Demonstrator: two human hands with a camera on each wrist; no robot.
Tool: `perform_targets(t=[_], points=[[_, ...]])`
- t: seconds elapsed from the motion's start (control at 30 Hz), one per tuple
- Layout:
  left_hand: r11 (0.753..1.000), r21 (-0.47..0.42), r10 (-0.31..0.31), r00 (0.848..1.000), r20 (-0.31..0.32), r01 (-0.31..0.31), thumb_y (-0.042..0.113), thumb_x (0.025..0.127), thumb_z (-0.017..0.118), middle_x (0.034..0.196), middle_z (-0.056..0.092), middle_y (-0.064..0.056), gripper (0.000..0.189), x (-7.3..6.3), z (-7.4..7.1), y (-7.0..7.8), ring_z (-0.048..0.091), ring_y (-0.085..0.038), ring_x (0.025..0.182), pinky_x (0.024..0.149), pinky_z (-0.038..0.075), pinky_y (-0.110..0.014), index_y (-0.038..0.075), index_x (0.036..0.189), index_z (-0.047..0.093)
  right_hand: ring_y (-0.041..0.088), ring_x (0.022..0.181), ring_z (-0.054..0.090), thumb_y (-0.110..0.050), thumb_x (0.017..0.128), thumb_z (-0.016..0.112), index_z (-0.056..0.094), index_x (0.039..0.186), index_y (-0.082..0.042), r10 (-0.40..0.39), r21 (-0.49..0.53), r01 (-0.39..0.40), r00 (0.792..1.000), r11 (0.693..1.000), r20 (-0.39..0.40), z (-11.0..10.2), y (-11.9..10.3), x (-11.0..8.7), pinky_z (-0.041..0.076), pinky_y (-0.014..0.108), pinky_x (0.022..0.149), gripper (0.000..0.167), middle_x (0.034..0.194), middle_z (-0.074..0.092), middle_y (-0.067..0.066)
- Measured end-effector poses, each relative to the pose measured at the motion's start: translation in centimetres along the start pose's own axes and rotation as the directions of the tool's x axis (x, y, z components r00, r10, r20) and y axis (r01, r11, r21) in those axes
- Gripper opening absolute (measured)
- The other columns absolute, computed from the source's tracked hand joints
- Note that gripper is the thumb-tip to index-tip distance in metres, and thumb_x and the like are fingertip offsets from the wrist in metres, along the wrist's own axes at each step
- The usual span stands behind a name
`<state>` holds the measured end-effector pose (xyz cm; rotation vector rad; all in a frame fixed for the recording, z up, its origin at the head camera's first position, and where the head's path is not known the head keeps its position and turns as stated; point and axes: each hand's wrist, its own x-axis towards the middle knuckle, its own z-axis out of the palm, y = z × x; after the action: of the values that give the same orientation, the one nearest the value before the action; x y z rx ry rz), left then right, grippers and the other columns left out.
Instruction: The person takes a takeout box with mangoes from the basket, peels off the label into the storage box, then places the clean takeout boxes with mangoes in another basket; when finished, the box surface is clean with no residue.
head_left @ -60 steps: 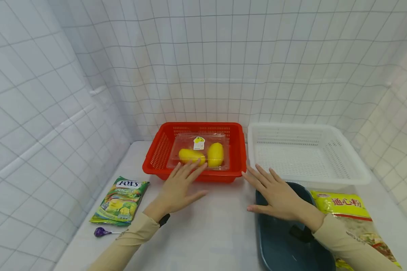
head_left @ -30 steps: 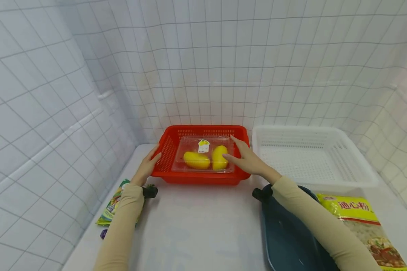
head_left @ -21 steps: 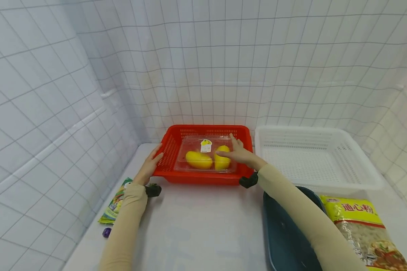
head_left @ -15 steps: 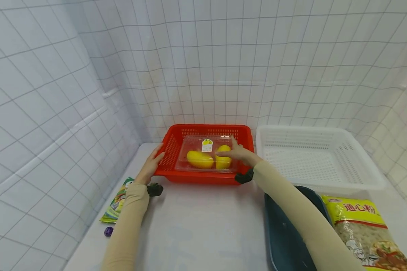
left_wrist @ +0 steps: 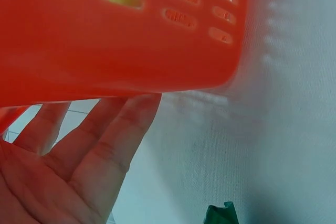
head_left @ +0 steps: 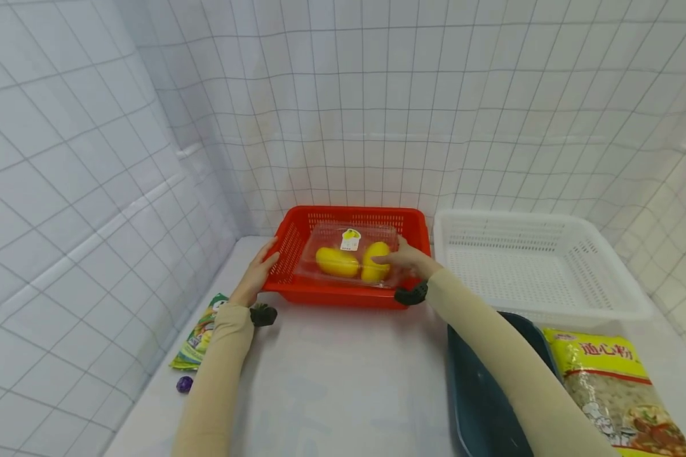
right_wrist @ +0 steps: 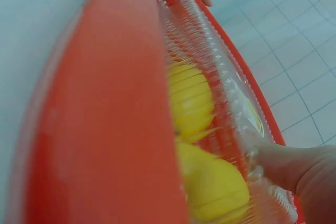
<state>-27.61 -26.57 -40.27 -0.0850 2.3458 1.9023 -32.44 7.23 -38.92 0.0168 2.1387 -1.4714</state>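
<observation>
A clear plastic box of yellow mangoes (head_left: 338,262) lies inside the red basket (head_left: 343,296), its left end lower in the head view. My right hand (head_left: 407,257) grips the box's right end, thumb over the lid and the other fingers partly hidden behind it. In the right wrist view the thumb (right_wrist: 286,166) presses the clear plastic beside the fruit. My left hand (head_left: 257,273) holds the basket's left rim, the thumb on the inner side. Seen from the left wrist, the fingers (left_wrist: 113,150) reach behind the red rim, and their tips are hidden.
A white basket (head_left: 543,304) stands right of the red one. In front of it lie a dark blue tray (head_left: 480,393), partly under my right sleeve, and a yellow pasta bag (head_left: 612,368). A green candy bag (head_left: 202,336) and a purple lollipop (head_left: 184,384) are at the left.
Both hands have gone from hovering before the red basket to its left rim and the box's right end. Since half a second ago, the box has shifted and tilted slightly under my right hand.
</observation>
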Motion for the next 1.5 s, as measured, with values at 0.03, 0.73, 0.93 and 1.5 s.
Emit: perform_targets(t=[0.03,0.73,0.93,1.5], points=[[1.0,-0.002,-0.003,1.0,0.0,0.003,0.023,0.103,0.039,0.151,0.022,-0.018,0.055,-0.2,0.1,0.2,0.04,-0.043,0.119,0.095,0.039,-0.051,0.021,0.153,0.016,0.023,0.067,0.058,-0.031,0.087,0.069,-0.002,0.152,-0.014,-0.012,-0.001,0.012,1.0,1.0,-0.007,-0.1,0.0,0.0,0.055,0.032,0.069,0.098,0.143,0.031,0.019],[0.996,0.093,-0.005,1.0,-0.023,0.007,0.032,0.103,0.038,0.155,0.017,-0.009,0.054,1.2,-0.8,-1.8,0.042,-0.039,0.119,0.083,0.045,-0.037,0.031,0.153,0.017,0.035,0.093,0.061,-0.034,0.091,0.064,0.017,0.152,-0.007,-0.223,-0.244,0.172,0.954,0.954,-0.199,-4.0,-1.2,-5.3,0.056,0.04,0.07,0.082,0.138,0.041,0.025],[0.996,0.089,-0.012,1.0,-0.025,0.014,0.033,0.103,0.038,0.154,0.018,-0.009,0.054,1.3,-0.8,-1.9,0.042,-0.037,0.118,0.076,0.046,-0.03,0.032,0.152,0.017,0.041,0.104,0.059,-0.031,0.092,0.063,0.009,0.153,-0.009,-0.254,-0.131,0.229,0.938,0.965,-0.236,-6.7,-0.6,-8.6,0.055,0.04,0.072,0.084,0.127,0.051,0.029],[0.998,0.061,0.015,1.0,-0.014,-0.014,0.035,0.102,0.039,0.156,0.015,-0.007,0.055,1.7,-0.6,-2.2,0.038,-0.037,0.122,0.096,0.037,-0.047,0.033,0.152,0.017,0.009,0.09,0.066,-0.018,0.097,0.057,0.003,0.153,-0.009,-0.452,-0.097,0.444,0.848,0.891,-0.276,-7.9,6.1,-20.8,0.056,0.031,0.07,0.078,0.121,0.053,0.034]])
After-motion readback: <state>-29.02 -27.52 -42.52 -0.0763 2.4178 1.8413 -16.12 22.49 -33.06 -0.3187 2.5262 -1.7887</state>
